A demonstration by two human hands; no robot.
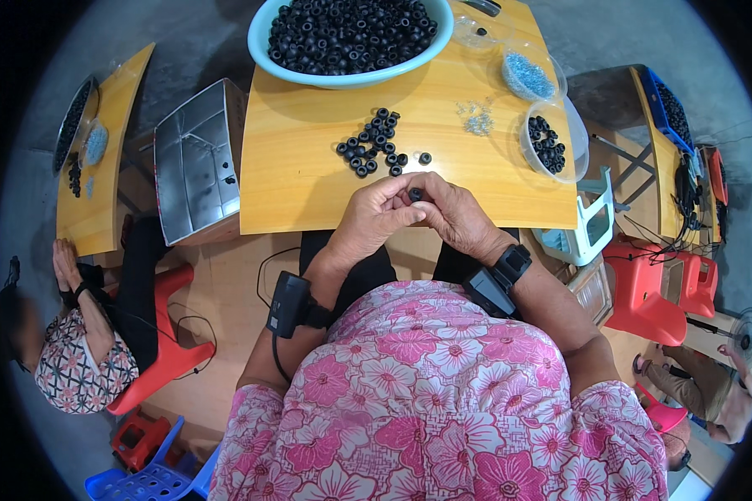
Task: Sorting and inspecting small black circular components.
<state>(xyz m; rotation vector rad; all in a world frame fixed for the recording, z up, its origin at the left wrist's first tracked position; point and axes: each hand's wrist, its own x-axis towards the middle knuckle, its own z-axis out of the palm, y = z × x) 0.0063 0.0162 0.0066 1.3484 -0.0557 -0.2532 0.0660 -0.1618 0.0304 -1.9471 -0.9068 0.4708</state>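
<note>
Close to the table's front edge, my left hand (pixel 374 213) and my right hand (pixel 455 213) meet with their fingertips together. Between them sits a small black ring-shaped piece (pixel 415 194), with the fingers of both hands closed around it. Just beyond my fingers lies a loose group of black ring-shaped pieces (pixel 374 138) on the yellow table (pixel 292 167). One single black piece (pixel 425 158) lies apart, right of that group. Farther right is a small scatter of clear bluish bits (pixel 476 118), too small to make out exactly.
A light blue basin (pixel 263 60) heaped with black pieces stands at the far edge. On the right are a clear bowl of black pieces (pixel 526 154) and a bowl of bluish bits (pixel 528 75). A lined box (pixel 196 167) adjoins the table's left side; a co-worker (pixel 88 359) sits beyond.
</note>
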